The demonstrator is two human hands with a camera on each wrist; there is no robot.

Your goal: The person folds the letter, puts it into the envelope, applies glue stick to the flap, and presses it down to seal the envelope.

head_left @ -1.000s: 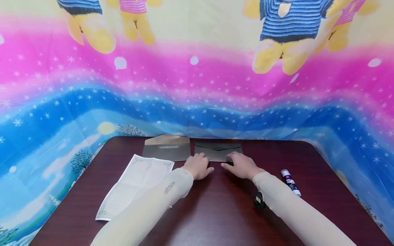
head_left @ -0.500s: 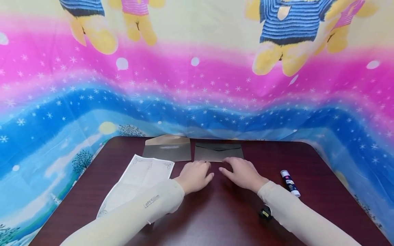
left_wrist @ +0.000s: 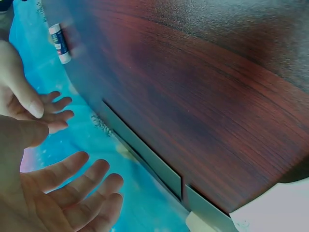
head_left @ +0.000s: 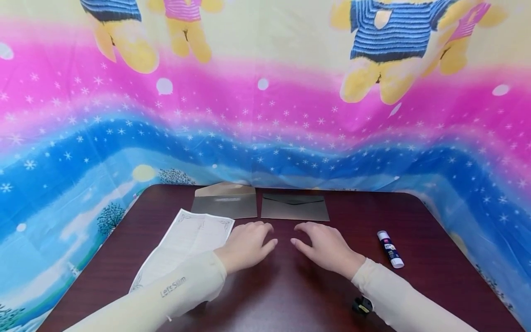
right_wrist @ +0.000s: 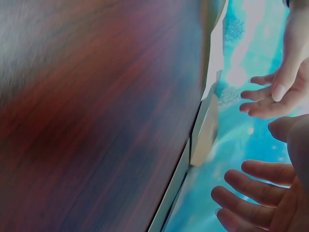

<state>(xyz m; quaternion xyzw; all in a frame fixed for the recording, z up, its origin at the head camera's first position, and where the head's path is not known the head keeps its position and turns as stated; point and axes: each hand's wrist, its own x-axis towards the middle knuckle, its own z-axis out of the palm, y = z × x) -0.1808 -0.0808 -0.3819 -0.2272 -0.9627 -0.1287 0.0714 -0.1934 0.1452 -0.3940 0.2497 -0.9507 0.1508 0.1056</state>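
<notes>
Above the table's middle, my left hand and right hand face each other with relaxed, slightly bent fingers and nothing between them. The left wrist view shows the left palm bare; the right palm is bare in its own wrist view. Beyond the right hand lies a dark grey envelope with its flap folded down. Beside it, to the left, a second envelope has its beige flap raised. A white sheet of paper with ornamented corners lies partly under the left forearm in the head view.
A glue stick lies right of the right hand. Everything lies on a dark red wooden table. A printed cloth with pink and blue bands hangs behind the table and along its sides.
Both hands have drawn back from the right envelope's near edge toward the body, the left also moving leftward. The right envelope now lies fully uncovered. Paper and glue stick stay in place.
</notes>
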